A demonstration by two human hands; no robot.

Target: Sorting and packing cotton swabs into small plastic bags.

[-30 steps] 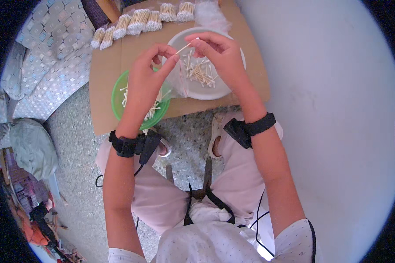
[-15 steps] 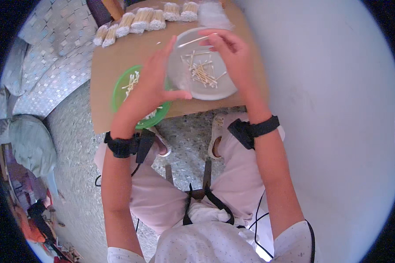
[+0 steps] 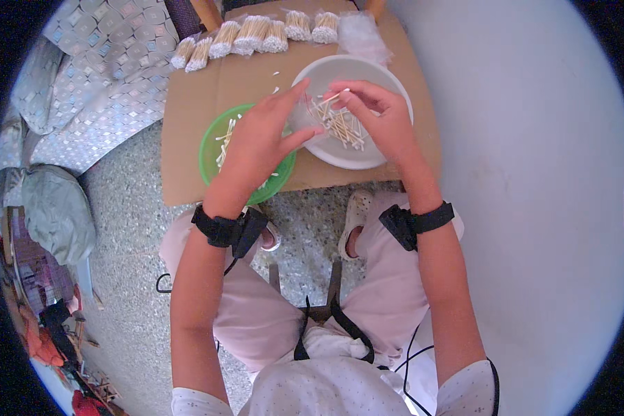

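Observation:
A white bowl (image 3: 388,83) with loose cotton swabs (image 3: 343,128) sits on a cardboard sheet (image 3: 187,132), and a green plate (image 3: 211,142) with a few more swabs lies to its left. My right hand (image 3: 381,121) hovers over the bowl, pinching one cotton swab (image 3: 334,96) between thumb and fingertips. My left hand (image 3: 260,142) reaches over the plate to the bowl's left rim. Its thumb and forefinger hold what looks like a small clear plastic bag (image 3: 300,116). The swab's tip points at that bag.
A row of bagged cotton-swab bundles (image 3: 253,35) and a pile of clear bags (image 3: 360,35) lie along the far edge of the cardboard. A white wall stands to the right. A patterned cloth (image 3: 97,76) and a grey bundle (image 3: 55,208) lie on the speckled floor at left.
My left hand has moved from above the green plate up to the bowl's left rim. My right hand has drawn its swab down toward it.

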